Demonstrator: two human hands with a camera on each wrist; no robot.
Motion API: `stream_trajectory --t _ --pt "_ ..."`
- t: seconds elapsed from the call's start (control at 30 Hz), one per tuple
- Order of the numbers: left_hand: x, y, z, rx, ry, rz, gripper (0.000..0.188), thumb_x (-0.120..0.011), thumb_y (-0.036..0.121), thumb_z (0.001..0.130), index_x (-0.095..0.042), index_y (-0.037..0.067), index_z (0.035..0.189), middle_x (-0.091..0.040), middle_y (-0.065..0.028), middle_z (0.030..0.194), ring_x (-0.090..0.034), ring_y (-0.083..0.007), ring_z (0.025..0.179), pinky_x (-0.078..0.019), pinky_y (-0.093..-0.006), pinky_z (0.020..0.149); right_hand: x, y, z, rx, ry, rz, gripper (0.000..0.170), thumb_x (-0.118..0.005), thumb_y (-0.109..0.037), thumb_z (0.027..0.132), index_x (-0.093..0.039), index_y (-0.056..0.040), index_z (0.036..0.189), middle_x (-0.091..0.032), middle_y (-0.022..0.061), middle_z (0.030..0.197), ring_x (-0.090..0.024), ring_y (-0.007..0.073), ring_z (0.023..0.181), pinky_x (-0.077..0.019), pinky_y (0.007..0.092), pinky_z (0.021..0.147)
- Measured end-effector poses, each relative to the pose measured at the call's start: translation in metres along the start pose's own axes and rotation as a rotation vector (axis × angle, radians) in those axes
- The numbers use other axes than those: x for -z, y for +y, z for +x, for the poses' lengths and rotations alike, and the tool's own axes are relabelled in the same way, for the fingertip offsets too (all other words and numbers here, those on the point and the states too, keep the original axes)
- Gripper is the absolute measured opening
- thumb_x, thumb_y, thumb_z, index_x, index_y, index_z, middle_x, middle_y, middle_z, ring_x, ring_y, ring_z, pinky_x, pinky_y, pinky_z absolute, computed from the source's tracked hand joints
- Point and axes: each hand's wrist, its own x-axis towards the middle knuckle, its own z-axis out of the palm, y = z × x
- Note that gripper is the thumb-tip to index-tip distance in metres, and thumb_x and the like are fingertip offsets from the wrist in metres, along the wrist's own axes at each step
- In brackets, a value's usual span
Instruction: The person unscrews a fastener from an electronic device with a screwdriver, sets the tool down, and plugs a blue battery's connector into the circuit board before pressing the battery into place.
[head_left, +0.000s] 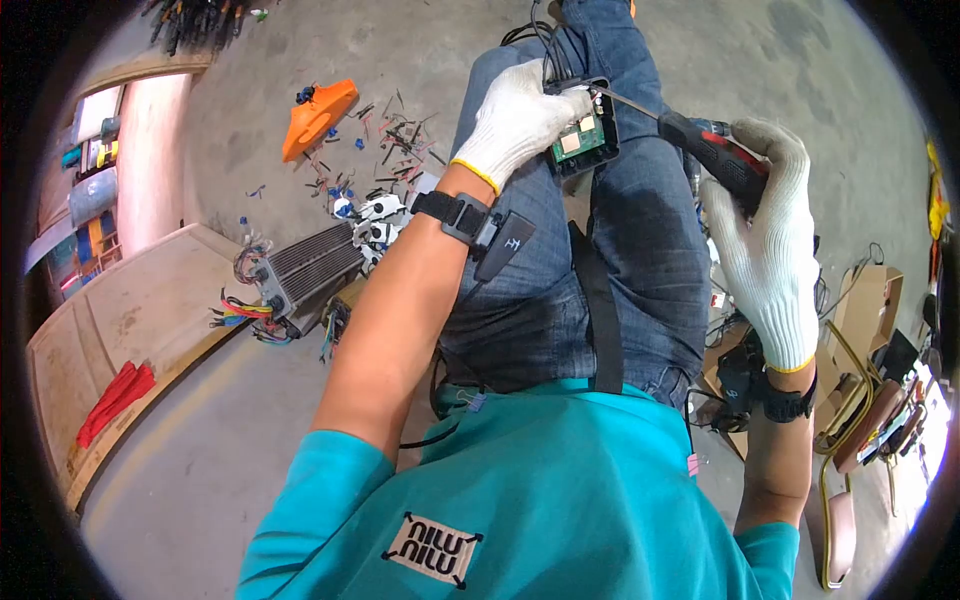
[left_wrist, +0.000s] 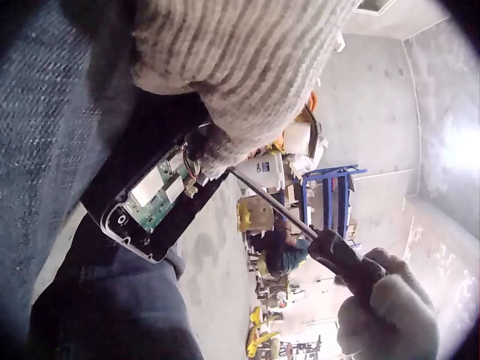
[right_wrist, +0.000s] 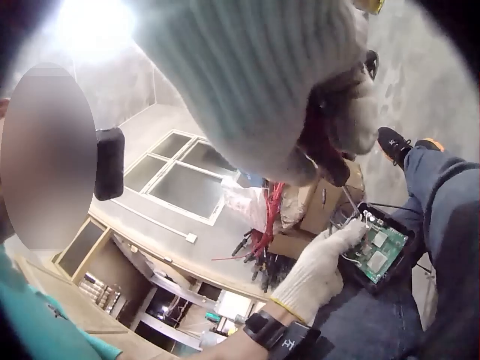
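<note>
In a white knit glove, my left hand [head_left: 520, 115] grips the end of a black plastic case [head_left: 608, 150] held over the thighs. Inside the open case sits a green circuit board [left_wrist: 156, 211] with pale rectangular pads and small wires. Dark cables [head_left: 556, 62] run out beside the left fingers. My right hand [head_left: 775, 240], gloved too, holds a screwdriver [head_left: 718, 152] by its black and red handle. Its metal shaft slants across to the case, with the tip right at the edge near the left thumb. The left fingers partly hide that spot.
Left on the floor lie an orange plastic part [head_left: 320, 118], scattered wire scraps [head_left: 400, 140] and a finned metal box [head_left: 310, 275] with coloured leads. A wooden board [head_left: 130, 310] carries a red cloth [head_left: 115, 400]. Cardboard boxes [head_left: 865, 310] stand at right.
</note>
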Motion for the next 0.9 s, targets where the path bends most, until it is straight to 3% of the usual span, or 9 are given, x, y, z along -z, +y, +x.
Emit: stream_trajectory --t 0.1,0.3,0.37,0.5,0.6,0.67,0.7,0.8,0.9 --pt "-0.002 -0.002 0.001 -0.027 0.007 0.034 0.030 -0.081 0.024 0.095 -0.079 0.001 0.114 -0.079 -0.0061 0.099 -0.070 -0.0129 0.088 -0.0571 -0.0315 0.083 -0.003 0.006 0.003 0.230 0.034 -0.115 0.050 -0.079 -0.018 0.100 -0.055 -0.0028 0.141 -0.073 0.0233 0.123 -0.076 0.0354 0.107 -0.0598 0.0409 0.094" --pt "0.003 0.001 -0.004 -0.008 -0.003 -0.017 0.033 -0.080 0.024 0.095 -0.079 0.001 0.118 -0.080 -0.0063 0.100 -0.070 -0.0131 0.089 -0.0575 -0.0319 0.084 -0.003 -0.015 0.003 -0.228 -0.006 -0.052 0.053 -0.077 -0.011 0.098 -0.054 -0.0024 0.144 -0.068 0.0224 0.129 -0.072 0.0317 0.118 -0.0580 0.0400 0.100" --pt "0.003 -0.001 -0.002 -0.003 -0.007 -0.016 0.034 -0.079 0.025 0.095 -0.079 0.001 0.119 -0.080 -0.0062 0.101 -0.071 -0.0133 0.090 -0.0577 -0.0322 0.084 -0.003 -0.007 -0.001 0.019 0.028 -0.054 0.053 -0.079 -0.013 0.097 -0.054 -0.0020 0.143 -0.072 0.0222 0.120 -0.074 0.0328 0.109 -0.0587 0.0400 0.097" --pt "0.001 0.001 -0.002 -0.016 -0.022 -0.032 0.033 -0.079 0.024 0.095 -0.079 0.001 0.118 -0.080 -0.0060 0.102 -0.071 -0.0133 0.091 -0.0578 -0.0323 0.085 -0.002 0.003 0.001 0.135 0.013 -0.109 0.050 -0.081 -0.017 0.097 -0.056 -0.0010 0.137 -0.074 0.0220 0.114 -0.075 0.0327 0.104 -0.0590 0.0399 0.094" --pt "0.001 0.002 -0.002 0.037 -0.026 -0.023 0.032 -0.079 0.024 0.095 -0.079 0.001 0.118 -0.080 -0.0065 0.103 -0.071 -0.0133 0.091 -0.0580 -0.0324 0.085 0.000 -0.011 0.002 0.024 -0.054 -0.122 0.046 -0.082 -0.015 0.094 -0.059 -0.0001 0.131 -0.073 0.0221 0.114 -0.075 0.0336 0.103 -0.0589 0.0404 0.092" --pt "0.004 0.007 -0.004 0.025 -0.008 0.108 0.032 -0.079 0.024 0.095 -0.079 0.001 0.117 -0.080 -0.0070 0.103 -0.071 -0.0138 0.091 -0.0582 -0.0328 0.085 0.005 -0.026 0.007 -0.412 -0.163 -0.083 0.044 -0.082 -0.010 0.092 -0.060 -0.0008 0.129 -0.073 0.0216 0.112 -0.075 0.0341 0.103 -0.0588 0.0408 0.093" --pt "0.004 0.007 -0.002 0.021 -0.007 0.108 0.032 -0.079 0.024 0.095 -0.079 0.001 0.117 -0.080 -0.0070 0.103 -0.071 -0.0138 0.091 -0.0582 -0.0328 0.085 0.004 -0.023 0.007 -0.410 -0.159 -0.083 0.044 -0.082 -0.010 0.092 -0.060 -0.0008 0.129 -0.073 0.0216 0.112 -0.075 0.0341 0.103 -0.0588 0.0408 0.093" --pt "0.002 0.001 -0.002 -0.004 -0.017 0.012 0.034 -0.079 0.025 0.094 -0.079 0.001 0.117 -0.080 -0.0080 0.103 -0.071 -0.0145 0.091 -0.0583 -0.0331 0.085 0.000 -0.010 0.000 -0.277 -0.058 -0.034 0.043 -0.081 -0.008 0.091 -0.060 -0.0018 0.129 -0.071 0.0223 0.114 -0.075 0.0354 0.102 -0.0593 0.0421 0.092" --pt "0.001 -0.002 0.001 0.001 -0.037 -0.018 0.036 -0.078 0.027 0.094 -0.079 0.001 0.118 -0.080 -0.0083 0.102 -0.071 -0.0147 0.092 -0.0578 -0.0334 0.086 0.004 0.001 0.005 0.231 -0.043 -0.132 0.037 -0.073 -0.006 0.094 -0.061 -0.0021 0.128 -0.065 0.0210 0.122 -0.074 0.0375 0.102 -0.0602 0.0438 0.089"
